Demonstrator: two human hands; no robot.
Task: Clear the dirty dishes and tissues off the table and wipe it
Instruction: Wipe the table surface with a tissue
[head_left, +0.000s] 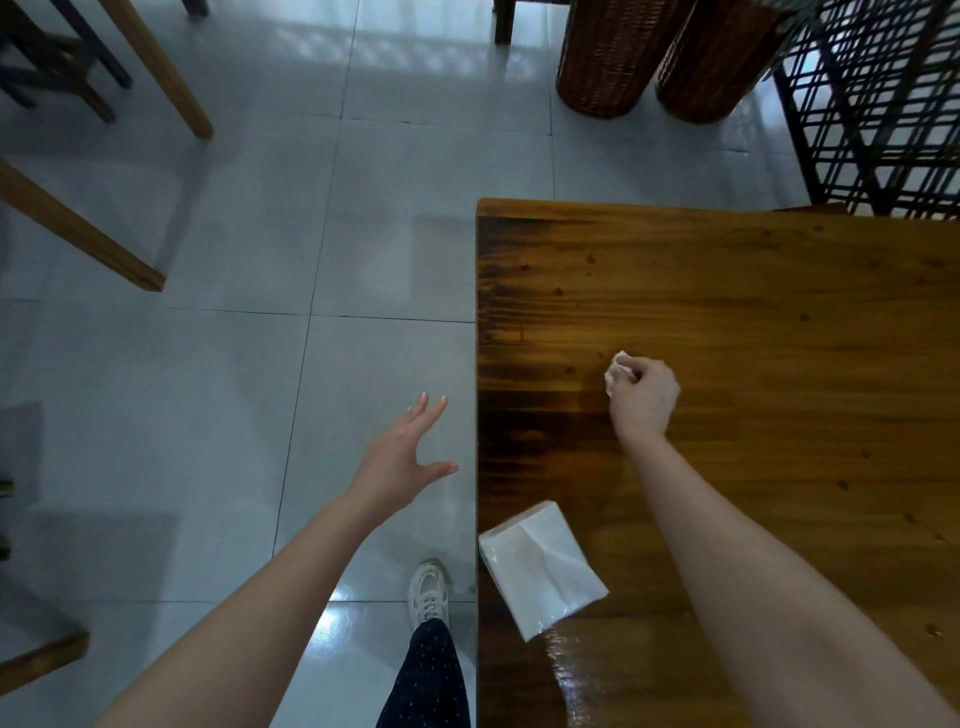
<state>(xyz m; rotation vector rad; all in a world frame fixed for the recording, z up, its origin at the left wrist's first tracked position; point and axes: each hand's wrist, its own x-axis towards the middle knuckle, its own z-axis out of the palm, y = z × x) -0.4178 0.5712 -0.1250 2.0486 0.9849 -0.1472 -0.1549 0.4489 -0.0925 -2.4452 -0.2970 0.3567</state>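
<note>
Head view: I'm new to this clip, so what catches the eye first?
The right hand grips a crumpled tissue on the wooden table. A tissue pack lies at the table's near left edge, and the open left hand hangs over the floor.

- Soft, cool daylight comes from the far side, leaving pale latticed streaks on the floor (249, 234).
- Bright glare sits on the tiles beside the shoe (429, 592) and on the table (779, 312) near its front edge.
- The wooden legs (78, 234) cast faint shadows.
- Straight lines bow toward the edges, and the corners look soft.
</note>
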